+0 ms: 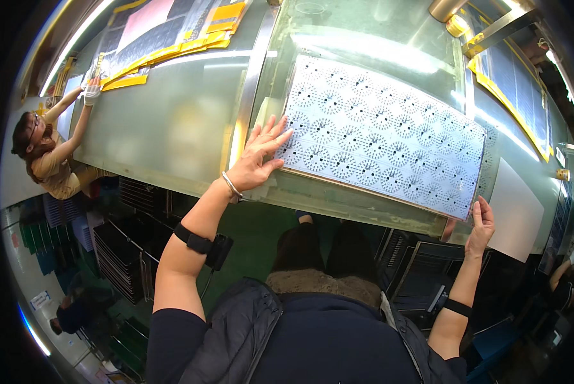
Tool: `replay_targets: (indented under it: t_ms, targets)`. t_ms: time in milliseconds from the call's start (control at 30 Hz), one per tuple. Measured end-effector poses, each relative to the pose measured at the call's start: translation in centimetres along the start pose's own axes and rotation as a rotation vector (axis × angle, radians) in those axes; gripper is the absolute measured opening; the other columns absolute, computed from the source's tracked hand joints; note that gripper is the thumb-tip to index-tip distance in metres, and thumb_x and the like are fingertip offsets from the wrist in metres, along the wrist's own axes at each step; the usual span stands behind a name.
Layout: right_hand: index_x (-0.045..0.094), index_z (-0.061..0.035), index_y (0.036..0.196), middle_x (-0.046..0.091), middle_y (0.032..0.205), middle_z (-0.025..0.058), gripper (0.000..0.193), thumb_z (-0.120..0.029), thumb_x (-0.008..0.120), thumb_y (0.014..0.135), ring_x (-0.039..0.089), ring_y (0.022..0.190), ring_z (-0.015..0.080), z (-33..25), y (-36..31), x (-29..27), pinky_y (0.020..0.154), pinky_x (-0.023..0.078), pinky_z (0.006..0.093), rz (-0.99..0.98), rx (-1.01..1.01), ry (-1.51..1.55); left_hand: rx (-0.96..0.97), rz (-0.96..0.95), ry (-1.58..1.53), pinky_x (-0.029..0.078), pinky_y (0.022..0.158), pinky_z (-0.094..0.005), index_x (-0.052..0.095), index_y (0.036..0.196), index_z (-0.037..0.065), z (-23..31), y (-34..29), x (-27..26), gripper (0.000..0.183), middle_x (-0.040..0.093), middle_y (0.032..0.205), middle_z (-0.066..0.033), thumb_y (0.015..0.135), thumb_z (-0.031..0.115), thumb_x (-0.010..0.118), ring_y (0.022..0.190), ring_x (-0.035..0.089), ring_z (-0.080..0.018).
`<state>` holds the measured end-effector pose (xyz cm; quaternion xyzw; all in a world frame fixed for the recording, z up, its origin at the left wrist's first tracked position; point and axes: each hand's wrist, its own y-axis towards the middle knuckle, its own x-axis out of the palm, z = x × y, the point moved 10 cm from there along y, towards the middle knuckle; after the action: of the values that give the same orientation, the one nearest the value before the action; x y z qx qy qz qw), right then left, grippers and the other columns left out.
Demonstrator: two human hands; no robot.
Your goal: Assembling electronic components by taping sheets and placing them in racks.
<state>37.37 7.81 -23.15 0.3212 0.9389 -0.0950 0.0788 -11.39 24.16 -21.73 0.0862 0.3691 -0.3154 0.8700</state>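
Note:
A white circuit board panel (383, 134) with rows of round black patterns lies at a slant on the glass-topped table in front of me. My left hand (261, 155) is open, fingers spread, with its fingertips at the panel's left edge. At the near right corner, my right hand (481, 229) is closed on the panel's edge between thumb and fingers. Similar black patterns show past the panel's right edge, on what looks like a sheet beneath it; most of that layer is hidden.
A metal strip (248, 102) divides the tabletop left of the panel. Yellow-edged films (172, 38) lie at the far left, near a gloved co-worker (56, 150). More yellow-edged film (514, 89) and a plain pale sheet (510, 208) are on the right. Racks (117, 256) stand below the table.

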Motion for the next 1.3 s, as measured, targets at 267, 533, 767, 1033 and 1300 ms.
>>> replay_targets:
  t_ms: [267, 533, 767, 1033, 1300]
  targets:
    - [0.058, 0.0015, 0.101, 0.060, 0.094, 0.0068, 0.023, -0.009, 0.060, 0.080, 0.054, 0.087, 0.0119, 0.0, 0.1, -0.9, 0.080, 0.041, 0.0252, 0.005, 0.028, -0.044, 0.001, -0.002, 0.010, 0.003, 0.107, -0.0411, 0.036, 0.132, 0.013, 0.2, 0.5, 0.1, 0.066, 0.021, 0.142, -0.0089, 0.071, 0.000, 0.059, 0.134, 0.009, -0.0259]
    - [0.036, -0.0062, 0.126, 0.049, 0.118, 0.0176, 0.055, -0.011, 0.061, 0.077, 0.051, 0.103, 0.0223, -5.3, 5.9, 4.4, 0.087, 0.040, 0.0347, -0.344, 0.210, 0.343, -0.047, 0.004, 0.031, 0.005, 0.107, -0.0414, 0.039, 0.129, 0.006, 1.1, 0.0, -0.1, 0.066, 0.025, 0.140, -0.0118, 0.065, -0.004, 0.055, 0.133, 0.013, -0.0287]
    - [0.045, -0.0179, 0.125, 0.060, 0.094, 0.0153, 0.042, -0.022, 0.052, 0.084, 0.058, 0.090, 0.0253, -3.8, 12.0, 5.7, 0.078, 0.045, 0.0354, -0.227, 0.011, -0.845, -0.058, 0.006, -0.006, 0.003, 0.107, -0.0415, 0.040, 0.128, 0.005, 2.0, 0.7, 0.3, 0.067, 0.026, 0.140, -0.0113, 0.064, -0.006, 0.055, 0.133, 0.013, -0.0278]
    - [0.049, -0.0181, 0.121, 0.059, 0.100, 0.0180, 0.039, -0.030, 0.049, 0.084, 0.055, 0.095, 0.0340, -5.3, 12.8, 6.8, 0.083, 0.042, 0.0375, -0.160, -0.162, -1.048, -0.086, 0.006, -0.011, 0.003, 0.107, -0.0414, 0.041, 0.127, 0.004, 1.6, 0.5, 0.2, 0.067, 0.027, 0.140, -0.0130, 0.063, -0.007, 0.056, 0.133, 0.014, -0.0283]
    - [0.052, -0.0178, 0.118, 0.061, 0.091, 0.0191, 0.036, -0.027, 0.050, 0.083, 0.057, 0.087, 0.0357, -4.0, 13.5, 4.5, 0.077, 0.045, 0.0389, -0.132, -0.166, -0.927, -0.051, 0.010, -0.003, 0.008, 0.107, -0.0419, 0.042, 0.126, 0.004, 2.3, 1.6, 0.5, 0.068, 0.028, 0.139, -0.0133, 0.062, -0.008, 0.057, 0.132, 0.017, -0.0298]
